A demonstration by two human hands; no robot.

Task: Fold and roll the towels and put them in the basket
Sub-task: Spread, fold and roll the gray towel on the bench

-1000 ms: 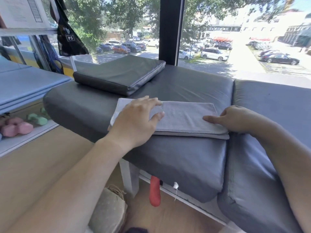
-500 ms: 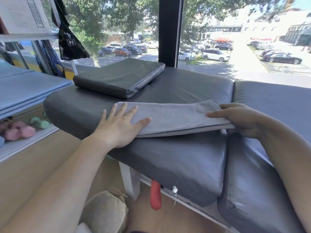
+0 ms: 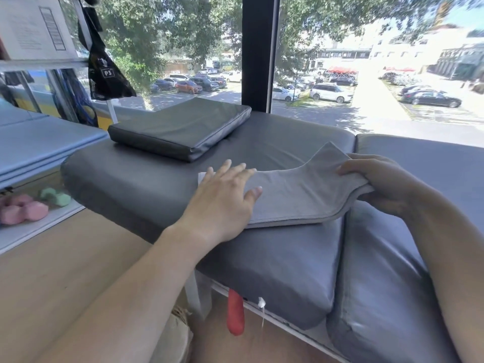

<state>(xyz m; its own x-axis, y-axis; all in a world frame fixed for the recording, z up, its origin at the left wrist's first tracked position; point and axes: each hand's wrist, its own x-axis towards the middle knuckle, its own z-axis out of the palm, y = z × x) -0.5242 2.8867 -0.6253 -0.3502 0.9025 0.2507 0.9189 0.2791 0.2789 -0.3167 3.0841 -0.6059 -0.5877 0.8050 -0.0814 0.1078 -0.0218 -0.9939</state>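
Note:
A grey towel [image 3: 296,197], folded into a long strip, lies across the dark grey bench cushion [image 3: 146,179]. My left hand [image 3: 222,203] lies flat with straight fingers on the towel's left end and presses it down. My right hand [image 3: 379,184] grips the towel's right end, thumb on top and fingers underneath, and holds that end lifted off the cushion and bent upward. A woven basket [image 3: 175,334] shows only partly at the bottom edge, on the floor below the bench.
A flat dark cushion [image 3: 180,129] lies at the back left of the bench. A second seat cushion [image 3: 392,271] adjoins on the right. A red handle [image 3: 235,313] hangs under the bench. Pink and green dumbbells [image 3: 23,210] sit on a low shelf at left. A window runs behind.
My right hand has gripped the towel's right end and raised it off the cushion. My left hand slid from the towel's middle to its left end and flattened there.

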